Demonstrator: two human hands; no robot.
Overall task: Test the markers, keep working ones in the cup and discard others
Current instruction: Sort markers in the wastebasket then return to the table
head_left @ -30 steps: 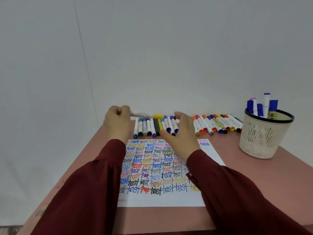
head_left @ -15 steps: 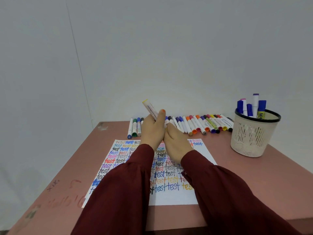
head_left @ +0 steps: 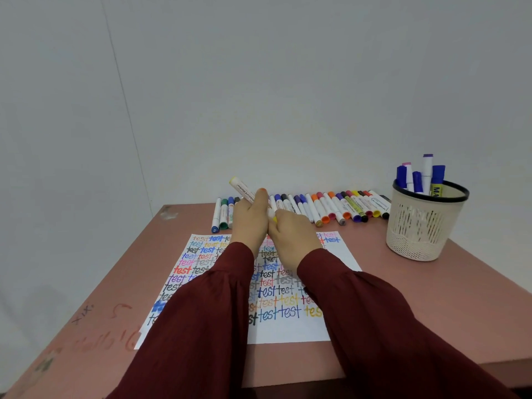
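Your sleeves cross over the paper that lies toward the desk's near edge, filled with rows of "test"; if any of that ink is wet, the cloth could drag it and muddy the next trial, so I would keep the forearms lifted. Above the paper's far edge your two hands meet on one yellow marker; your left hand wraps the white barrel, and your right hand curls over the lower end, where a sliver of yellow shows; the fingers there are hidden behind the knuckles, so I cannot tell how firmly the cap is pinched. This looks like the uncapping step, and the risk lies in the pull; a stiff cap that gives all at once could throw a hand back into the row of markers lying just behind along the desk's far edge, and jumble the line; a cap let slip could roll off the desk. The cup stands well apart near the far right corner with several markers upright in it; I judge it safe. The yellow marker is held in the air, clear of the desk; its long axis runs on a diagonal, the capped end pointing down, toward you and rightward into your right hand, the blunt tail pointing up toward the far left.
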